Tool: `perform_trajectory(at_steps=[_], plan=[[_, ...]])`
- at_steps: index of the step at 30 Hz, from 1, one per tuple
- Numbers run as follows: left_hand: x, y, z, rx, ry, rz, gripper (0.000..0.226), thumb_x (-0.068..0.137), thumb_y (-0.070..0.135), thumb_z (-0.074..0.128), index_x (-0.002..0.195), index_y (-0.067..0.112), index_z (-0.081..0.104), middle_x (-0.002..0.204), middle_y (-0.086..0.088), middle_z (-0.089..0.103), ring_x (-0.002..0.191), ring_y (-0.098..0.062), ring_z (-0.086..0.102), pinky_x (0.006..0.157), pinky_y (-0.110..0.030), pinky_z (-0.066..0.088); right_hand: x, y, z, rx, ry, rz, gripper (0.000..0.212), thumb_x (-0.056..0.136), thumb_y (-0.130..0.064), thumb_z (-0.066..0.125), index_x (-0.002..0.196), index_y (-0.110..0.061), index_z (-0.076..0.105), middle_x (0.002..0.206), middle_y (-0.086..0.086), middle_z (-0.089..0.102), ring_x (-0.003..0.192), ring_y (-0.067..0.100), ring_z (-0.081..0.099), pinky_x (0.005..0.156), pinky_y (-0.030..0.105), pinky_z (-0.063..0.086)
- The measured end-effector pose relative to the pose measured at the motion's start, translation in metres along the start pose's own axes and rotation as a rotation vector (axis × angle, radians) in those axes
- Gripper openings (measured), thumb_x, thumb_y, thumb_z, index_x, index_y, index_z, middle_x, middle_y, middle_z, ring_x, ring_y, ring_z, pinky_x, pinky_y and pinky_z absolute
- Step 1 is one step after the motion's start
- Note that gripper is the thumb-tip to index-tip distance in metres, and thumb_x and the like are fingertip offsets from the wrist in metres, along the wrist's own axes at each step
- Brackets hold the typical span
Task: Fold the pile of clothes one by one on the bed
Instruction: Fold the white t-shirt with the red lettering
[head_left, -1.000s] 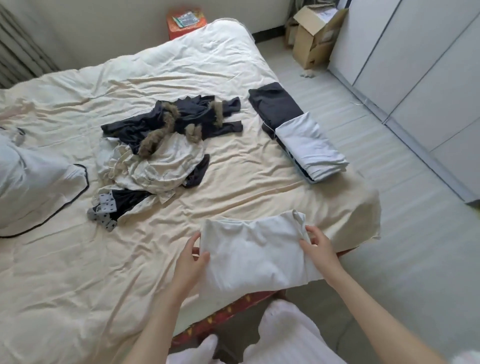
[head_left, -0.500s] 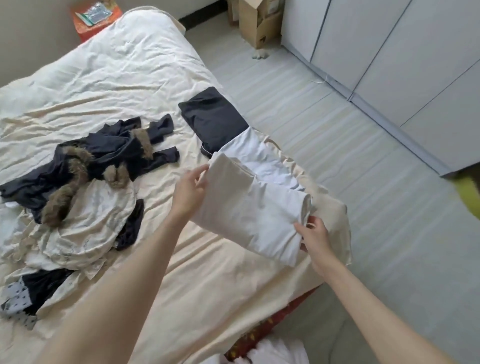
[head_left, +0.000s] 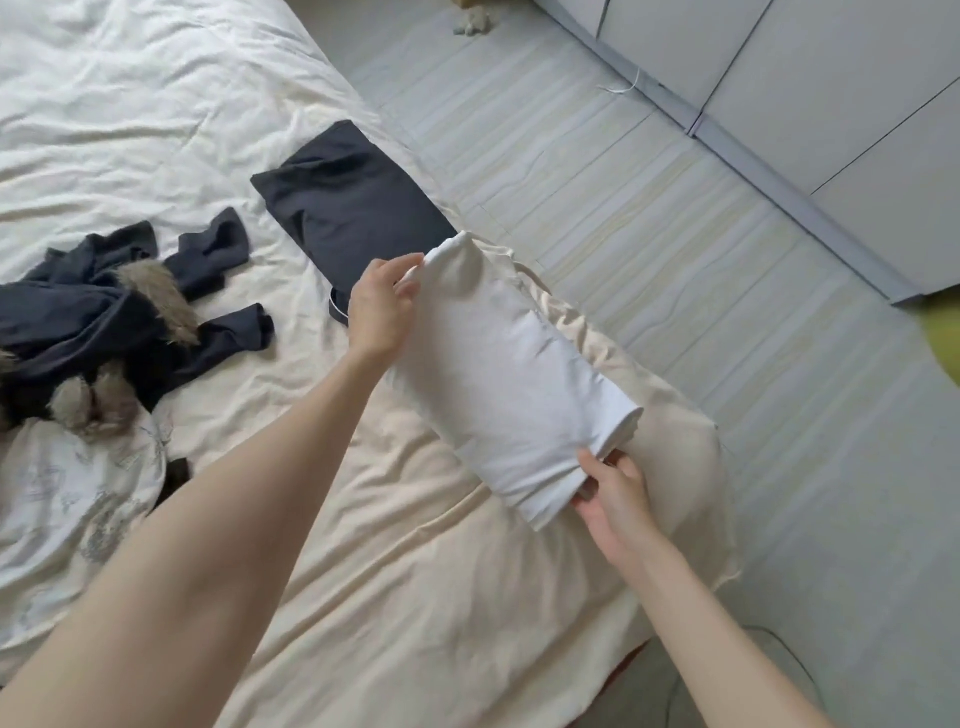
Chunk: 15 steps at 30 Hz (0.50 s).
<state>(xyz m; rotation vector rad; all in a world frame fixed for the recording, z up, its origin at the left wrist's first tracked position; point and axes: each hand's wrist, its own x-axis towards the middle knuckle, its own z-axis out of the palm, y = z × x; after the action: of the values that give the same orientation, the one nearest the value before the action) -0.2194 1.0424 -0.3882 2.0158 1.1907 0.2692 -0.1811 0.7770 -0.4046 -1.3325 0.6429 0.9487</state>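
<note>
A folded white garment (head_left: 509, 374) lies slantwise over the right edge of the bed (head_left: 415, 597), partly covering a folded dark garment (head_left: 353, 208). My left hand (head_left: 382, 306) pinches its far end. Its near corner is gripped by my right hand (head_left: 613, 493), fingers curled under the fold. Whether the garment rests on the stack or hangs just above it, I cannot tell. On the left is the unfolded pile: a dark garment with fur trim (head_left: 104, 322) on top of a pale patterned one (head_left: 62, 483).
Grey floor (head_left: 675, 234) runs along the bed's right side, with grey wardrobe doors (head_left: 831, 78) beyond it. A small grey object (head_left: 470, 23) lies on the floor at the top. The cream sheet is creased all over.
Both hands have carried the folded white garment from the bed's near edge up and right onto the folded stack, hiding the white piece there. My view has swung right.
</note>
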Motion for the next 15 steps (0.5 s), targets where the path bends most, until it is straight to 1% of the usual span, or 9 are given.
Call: perform_trajectory(at_steps=[2, 5, 8, 9, 10, 11, 13, 14, 15], plan=[[0.008, -0.003, 0.002, -0.003, 0.001, -0.008, 0.034, 0.095, 0.010, 0.047, 0.123, 0.022, 0.064, 0.112, -0.005, 0.057, 0.102, -0.016, 0.053, 0.082, -0.022, 0.037, 0.003, -0.001, -0.001, 0.015, -0.034, 0.017, 0.016, 0.094, 0.002, 0.049, 0.106, -0.008, 0.053, 0.102, 0.010, 0.062, 0.087, 0.021, 0.062, 0.071, 0.033, 0.051], [0.010, -0.002, 0.002, -0.071, 0.028, 0.071, 0.031, 0.094, 0.007, 0.050, 0.118, 0.020, 0.066, 0.109, -0.004, 0.059, 0.096, -0.011, 0.054, 0.083, -0.020, 0.038, 0.003, -0.003, -0.003, -0.001, -0.047, -0.007, 0.015, 0.094, 0.001, 0.051, 0.104, -0.010, 0.054, 0.103, 0.009, 0.062, 0.085, 0.019, 0.063, 0.074, 0.034, 0.052], [0.009, -0.005, 0.005, -0.092, 0.031, 0.120, 0.030, 0.095, 0.005, 0.051, 0.118, 0.016, 0.067, 0.109, -0.006, 0.060, 0.101, -0.016, 0.058, 0.082, -0.013, 0.037, 0.000, -0.004, -0.002, 0.006, -0.030, -0.003, 0.013, 0.094, 0.000, 0.051, 0.103, -0.010, 0.052, 0.103, 0.010, 0.061, 0.084, 0.019, 0.063, 0.074, 0.035, 0.051], [0.009, -0.008, 0.005, -0.071, 0.022, 0.112, 0.031, 0.095, 0.005, 0.051, 0.121, 0.016, 0.065, 0.112, -0.007, 0.060, 0.104, -0.018, 0.057, 0.083, -0.013, 0.035, -0.002, -0.003, 0.000, -0.025, 0.003, -0.012, 0.012, 0.094, -0.001, 0.052, 0.103, -0.009, 0.051, 0.104, 0.012, 0.060, 0.085, 0.020, 0.063, 0.075, 0.035, 0.051], [0.010, -0.010, 0.007, -0.018, 0.004, 0.106, 0.034, 0.096, 0.007, 0.050, 0.125, 0.017, 0.062, 0.117, -0.006, 0.059, 0.108, -0.021, 0.055, 0.086, -0.016, 0.034, -0.004, -0.002, 0.000, -0.103, 0.073, -0.055, 0.013, 0.093, -0.004, 0.056, 0.103, -0.008, 0.049, 0.105, 0.014, 0.059, 0.086, 0.020, 0.062, 0.077, 0.034, 0.051], [0.010, -0.011, 0.009, 0.077, -0.026, 0.115, 0.037, 0.097, 0.009, 0.048, 0.131, 0.020, 0.056, 0.125, -0.006, 0.056, 0.114, -0.024, 0.051, 0.092, -0.022, 0.032, -0.006, -0.001, 0.001, -0.232, 0.172, -0.138, 0.018, 0.091, -0.010, 0.061, 0.102, -0.010, 0.047, 0.106, 0.014, 0.058, 0.087, 0.018, 0.060, 0.078, 0.031, 0.049], [0.009, -0.012, 0.011, 0.295, -0.096, 0.178, 0.048, 0.097, 0.013, 0.047, 0.143, 0.024, 0.040, 0.144, -0.004, 0.042, 0.126, -0.030, 0.041, 0.102, -0.037, 0.028, -0.011, -0.002, 0.003, -0.543, 0.378, -0.405, 0.028, 0.086, -0.019, 0.068, 0.101, -0.014, 0.044, 0.105, 0.009, 0.054, 0.090, 0.017, 0.055, 0.076, 0.021, 0.042], [0.008, -0.010, 0.011, 0.371, -0.130, 0.224, 0.054, 0.097, 0.017, 0.048, 0.147, 0.025, 0.032, 0.152, -0.004, 0.033, 0.131, -0.031, 0.035, 0.106, -0.043, 0.026, -0.014, -0.006, 0.004, -0.677, 0.442, -0.597, 0.029, 0.085, -0.020, 0.068, 0.103, -0.013, 0.046, 0.104, 0.006, 0.052, 0.094, 0.020, 0.053, 0.079, 0.023, 0.040], [0.007, -0.008, 0.012, 0.434, -0.155, 0.283, 0.059, 0.096, 0.022, 0.049, 0.150, 0.027, 0.025, 0.156, -0.005, 0.023, 0.137, -0.032, 0.029, 0.108, -0.050, 0.023, -0.016, -0.010, 0.005, -0.797, 0.461, -0.828, 0.028, 0.086, -0.019, 0.068, 0.105, -0.010, 0.050, 0.105, 0.007, 0.052, 0.099, 0.024, 0.052, 0.084, 0.029, 0.041]])
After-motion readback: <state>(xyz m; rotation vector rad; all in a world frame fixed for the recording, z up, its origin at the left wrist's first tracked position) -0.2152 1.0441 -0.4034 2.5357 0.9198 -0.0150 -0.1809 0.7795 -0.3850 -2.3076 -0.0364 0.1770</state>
